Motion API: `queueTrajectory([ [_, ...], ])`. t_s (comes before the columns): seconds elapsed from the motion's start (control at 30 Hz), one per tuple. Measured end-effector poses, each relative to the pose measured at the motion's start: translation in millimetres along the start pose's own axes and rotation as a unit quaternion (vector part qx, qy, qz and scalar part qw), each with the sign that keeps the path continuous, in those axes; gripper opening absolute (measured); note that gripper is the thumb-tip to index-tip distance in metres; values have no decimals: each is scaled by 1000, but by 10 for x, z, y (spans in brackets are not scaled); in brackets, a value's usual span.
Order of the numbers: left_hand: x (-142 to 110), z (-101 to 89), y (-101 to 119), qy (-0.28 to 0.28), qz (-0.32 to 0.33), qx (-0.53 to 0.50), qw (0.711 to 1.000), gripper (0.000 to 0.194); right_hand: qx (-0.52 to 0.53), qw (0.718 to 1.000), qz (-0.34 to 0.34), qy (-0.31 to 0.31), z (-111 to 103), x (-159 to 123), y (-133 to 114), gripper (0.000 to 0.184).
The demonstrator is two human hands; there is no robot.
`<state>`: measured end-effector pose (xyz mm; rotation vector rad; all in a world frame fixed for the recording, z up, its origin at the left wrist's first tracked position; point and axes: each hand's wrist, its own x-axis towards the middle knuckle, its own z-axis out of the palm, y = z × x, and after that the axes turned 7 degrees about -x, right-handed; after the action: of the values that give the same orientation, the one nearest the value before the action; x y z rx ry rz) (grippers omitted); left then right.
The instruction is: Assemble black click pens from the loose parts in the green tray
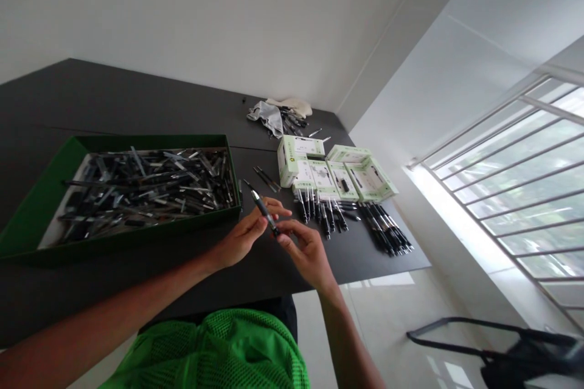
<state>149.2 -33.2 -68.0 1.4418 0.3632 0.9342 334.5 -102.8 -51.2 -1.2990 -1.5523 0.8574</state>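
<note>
- Left hand (244, 236) pinches the black pen (262, 208) mid-barrel.
- Right hand (306, 247) fingertips grip its lower end.
- Green tray (27, 219) of pen parts sits left.

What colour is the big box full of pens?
Green, the box shows best in the head view.

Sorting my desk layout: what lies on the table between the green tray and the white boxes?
Two loose pens on bare dark table, between green tray and white boxes, head view.

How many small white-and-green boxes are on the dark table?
5 white-and-green boxes, clustered at the table's right end, behind the rows of pens; more may be hidden.
</note>
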Motion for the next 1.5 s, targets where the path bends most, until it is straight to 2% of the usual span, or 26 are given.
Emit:
queueTrajectory([
  [0.13,-16,27,-7,-42,-31,-15,999,59,-85,996,-22,31,-230,-86,-137,22],
  [0.23,9,27,-68,-30,-31,-44,998,59,-171,978,-33,117,-640,-162,-150,20],
  [0.3,32,24,-103,-25,-17,-59,998,58,-250,944,-15,212,-1034,-219,-74,24],
  [0.4,48,27,-114,-28,-17,-64,997,56,-371,865,74,331,-1670,-318,134,39],
  [0.5,42,36,-96,-37,-25,-63,997,57,-454,806,133,357,-2138,-434,352,54],
  [0.57,36,40,-89,-40,-31,-59,997,58,-485,786,159,349,-2288,-511,456,62],
  [0.67,34,37,-98,-42,-35,-57,997,58,-508,773,182,333,-2313,-613,550,67],
  [0.87,35,28,-124,-48,-41,-53,997,58,-522,759,210,328,-2106,-694,645,64],
  [1.17,30,29,-96,-55,-35,-54,996,59,-560,731,189,340,-1929,-686,716,55],
  [1.5,29,21,-108,-69,-34,-53,996,60,-556,727,202,350,-1874,-658,707,42],
])
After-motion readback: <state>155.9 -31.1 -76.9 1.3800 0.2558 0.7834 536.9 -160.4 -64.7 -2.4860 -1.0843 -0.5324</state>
